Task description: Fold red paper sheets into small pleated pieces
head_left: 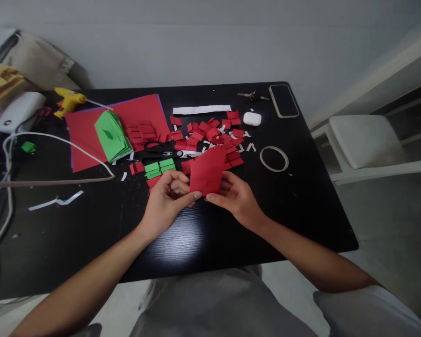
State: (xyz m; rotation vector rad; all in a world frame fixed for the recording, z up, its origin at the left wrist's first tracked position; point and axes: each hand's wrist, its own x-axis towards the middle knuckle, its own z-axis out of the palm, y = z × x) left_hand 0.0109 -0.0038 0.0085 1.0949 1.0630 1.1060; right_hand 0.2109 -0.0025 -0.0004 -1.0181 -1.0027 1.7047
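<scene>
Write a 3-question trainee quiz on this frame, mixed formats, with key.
1. True or false: the left hand and right hand both hold the red paper piece.
2. The glue gun is: A yellow, B blue, C white.
3. Fill in: the tape ring lies on the table to the person's ___ of the red paper piece.
Key: 1 true; 2 A; 3 right.

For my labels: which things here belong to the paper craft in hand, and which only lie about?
In hand: red paper piece, held by left hand and right hand; cut red pieces; scissors; red sheet.
Lying about: phone; earbud case; keys.
</scene>
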